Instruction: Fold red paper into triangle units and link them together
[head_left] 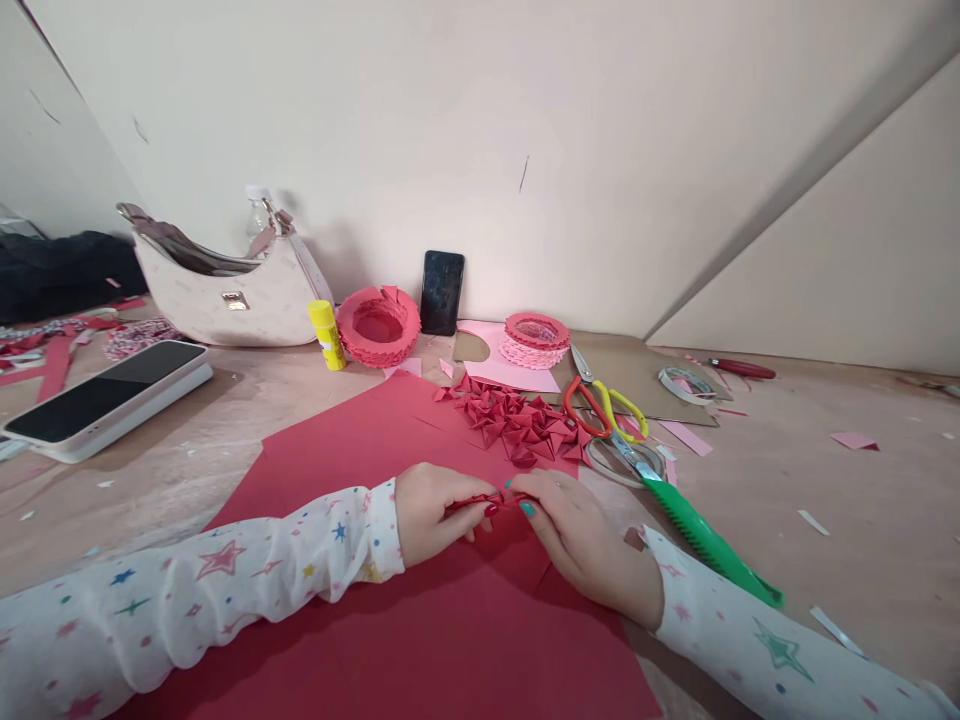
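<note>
My left hand (pixel 441 510) pinches the left part of a small folded strip of red paper (pixel 501 499). At the strip's other end, the fingertips of my right hand (pixel 564 525) are closed on it, with the thumb and index finger almost meeting the left ones. Both hands are just above large sheets of red paper (pixel 420 640) that lie flat on the table. Beyond my fingers is a heap of small folded red paper pieces (pixel 517 420). How the strip is folded inside my fingers is partly hidden.
Scissors (pixel 600 400) and a green-handled cutter (pixel 709 540) lie right of the heap. Behind stand a red paper ring (pixel 379 325), a red-and-pink ring (pixel 535 340), a yellow glue stick (pixel 326 335) and a dark phone (pixel 442 292). A handbag (pixel 225 300) and a white-cased phone (pixel 112 395) are left.
</note>
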